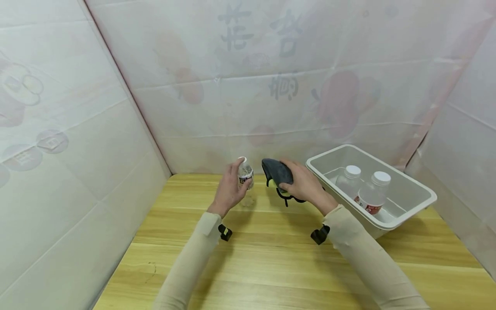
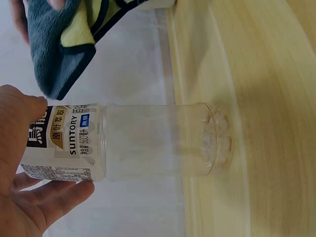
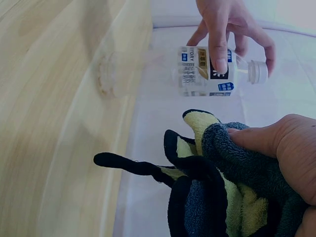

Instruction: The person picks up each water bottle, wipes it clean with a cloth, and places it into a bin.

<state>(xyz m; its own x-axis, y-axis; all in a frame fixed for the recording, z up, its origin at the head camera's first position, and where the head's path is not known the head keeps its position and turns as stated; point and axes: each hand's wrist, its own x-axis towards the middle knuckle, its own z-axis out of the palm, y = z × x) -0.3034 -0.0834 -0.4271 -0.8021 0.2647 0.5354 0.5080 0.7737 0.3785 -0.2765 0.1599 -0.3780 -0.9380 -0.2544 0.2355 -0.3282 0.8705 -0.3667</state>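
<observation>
My left hand grips a clear plastic bottle around its labelled upper part, thumb on one side and fingers on the other. The bottle is upright, with a white cap and a white, black and gold label; its lower half looks see-through and without visible liquid. To the right, my right hand holds a bunched cloth, dark grey-blue on one face and yellow on the other, with black edging. Loose folds of the cloth hang below the hand. Cloth and bottle are apart.
A pale plastic bin stands on the right of the wooden table. Two clear bottles with white caps, a left one and a right one, are inside. Printed fabric walls enclose the table's back and sides.
</observation>
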